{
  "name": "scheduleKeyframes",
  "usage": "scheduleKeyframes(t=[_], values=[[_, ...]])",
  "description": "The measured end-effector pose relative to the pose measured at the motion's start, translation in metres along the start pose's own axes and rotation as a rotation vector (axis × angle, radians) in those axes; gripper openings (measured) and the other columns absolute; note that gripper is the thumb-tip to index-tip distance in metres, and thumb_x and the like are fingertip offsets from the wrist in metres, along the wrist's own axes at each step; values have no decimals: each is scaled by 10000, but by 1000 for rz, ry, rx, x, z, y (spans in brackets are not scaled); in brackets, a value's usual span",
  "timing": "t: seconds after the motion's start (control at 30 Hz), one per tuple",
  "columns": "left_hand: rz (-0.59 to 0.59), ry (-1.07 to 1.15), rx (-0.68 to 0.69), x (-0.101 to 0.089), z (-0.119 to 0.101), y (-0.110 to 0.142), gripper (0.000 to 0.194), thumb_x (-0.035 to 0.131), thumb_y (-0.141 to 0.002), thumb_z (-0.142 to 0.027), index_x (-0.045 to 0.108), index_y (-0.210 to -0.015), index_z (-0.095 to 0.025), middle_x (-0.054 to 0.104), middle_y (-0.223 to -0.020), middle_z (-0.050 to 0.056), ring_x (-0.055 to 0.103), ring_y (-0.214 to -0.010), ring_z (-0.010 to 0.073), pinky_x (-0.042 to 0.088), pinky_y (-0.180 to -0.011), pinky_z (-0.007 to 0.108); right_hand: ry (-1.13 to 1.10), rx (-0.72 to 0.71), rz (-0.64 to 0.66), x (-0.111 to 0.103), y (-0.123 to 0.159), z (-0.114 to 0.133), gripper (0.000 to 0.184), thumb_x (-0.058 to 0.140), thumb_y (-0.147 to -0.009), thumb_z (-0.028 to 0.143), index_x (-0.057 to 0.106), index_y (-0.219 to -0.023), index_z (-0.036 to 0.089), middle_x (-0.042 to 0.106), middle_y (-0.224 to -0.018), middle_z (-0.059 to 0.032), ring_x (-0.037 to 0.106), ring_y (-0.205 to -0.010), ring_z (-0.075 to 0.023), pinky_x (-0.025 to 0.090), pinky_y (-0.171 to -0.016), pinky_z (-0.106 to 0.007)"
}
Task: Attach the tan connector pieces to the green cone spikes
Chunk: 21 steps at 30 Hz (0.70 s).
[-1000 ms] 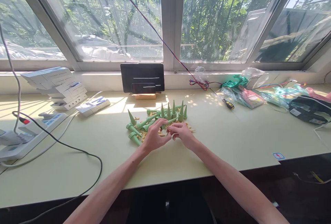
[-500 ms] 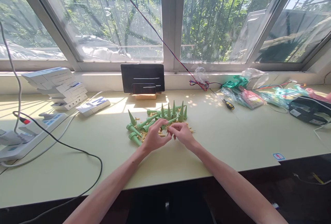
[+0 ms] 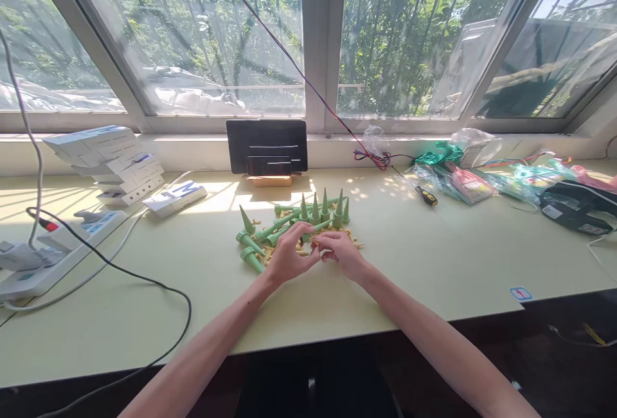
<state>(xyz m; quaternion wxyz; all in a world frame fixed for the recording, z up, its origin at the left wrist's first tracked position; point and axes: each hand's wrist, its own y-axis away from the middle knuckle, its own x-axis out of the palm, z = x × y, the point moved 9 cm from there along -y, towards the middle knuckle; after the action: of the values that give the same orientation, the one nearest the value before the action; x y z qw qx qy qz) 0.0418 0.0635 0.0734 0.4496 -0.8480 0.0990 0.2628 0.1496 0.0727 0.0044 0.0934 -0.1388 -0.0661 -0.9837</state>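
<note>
My left hand (image 3: pixel 288 256) is curled at the front of a pile of green plastic cone spikes (image 3: pixel 315 211). Its thumb reaches right to my other fingertips, and what it grips is hidden. My right hand (image 3: pixel 343 254) is closed, its thumb and fingers pinching what looks like a small tan peg (image 3: pixel 316 244). More tan pegs (image 3: pixel 357 244) are scattered around and under both hands. Several spikes stand point up behind the hands, while others lie on their sides, among them a ribbed-cap spike (image 3: pixel 250 257) left of my left hand.
A tablet (image 3: pixel 267 138) and a phone (image 3: pixel 268 166) lean on a stand behind the pile. White boxes (image 3: pixel 174 199) and a power strip (image 3: pixel 96 233) with cables occupy the left. Rightward lie a screwdriver (image 3: pixel 426 195), plastic bags (image 3: pixel 466 181) and a black strapped item (image 3: pixel 576 206).
My right hand's fingers have shifted slightly at the pinch, with some lower fingers curling in. My left hand stays nearly in place. The spikes and pegs lie as before.
</note>
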Motion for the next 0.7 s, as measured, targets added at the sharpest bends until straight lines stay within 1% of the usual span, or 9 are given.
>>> scheduleKeyframes(t=[0.2,0.27,0.37,0.47,0.6,0.7], values=[[-13,-1,6,-2,-3,-2,269,642,-754,-141,558,-1005,-193,650,-992,78,646,-850,189,550,-703,313,262,-254,-66,0,4,19,284,650,-800,402,671,-624,180,606,-626,-21,525,-598,-142,412,-547,-278],[-12,-2,7,-1,-3,-2,266,639,-754,-142,558,-1003,-192,648,-988,77,643,-844,188,549,-700,313,311,-295,-81,1,6,22,284,639,-811,391,661,-615,187,604,-622,-19,528,-597,-146,410,-542,-278],[-17,-2,5,-2,-2,-1,266,646,-752,-145,564,-1000,-197,650,-985,73,643,-835,185,550,-698,312,278,-255,-75,0,4,20,293,654,-794,420,667,-615,188,600,-623,-22,524,-592,-145,413,-534,-275],[-15,0,2,-2,-1,-1,272,656,-750,-146,574,-1004,-199,661,-990,71,654,-854,189,557,-716,311,152,-145,-47,-1,3,13,295,708,-740,445,682,-620,176,600,-642,-28,525,-615,-141,418,-543,-263],[-15,-8,6,-2,-2,-1,295,662,-740,-140,581,-1019,-195,670,-997,74,663,-877,201,564,-737,323,-17,-6,9,1,2,3,282,769,-688,429,690,-639,162,598,-670,-26,527,-654,-130,408,-560,-243],[-15,-6,12,-2,-3,-2,296,660,-742,-135,577,-1020,-195,668,-987,71,659,-875,199,562,-736,323,-10,-1,13,2,2,3,287,761,-701,432,691,-648,159,604,-680,-26,525,-652,-125,408,-565,-243]])
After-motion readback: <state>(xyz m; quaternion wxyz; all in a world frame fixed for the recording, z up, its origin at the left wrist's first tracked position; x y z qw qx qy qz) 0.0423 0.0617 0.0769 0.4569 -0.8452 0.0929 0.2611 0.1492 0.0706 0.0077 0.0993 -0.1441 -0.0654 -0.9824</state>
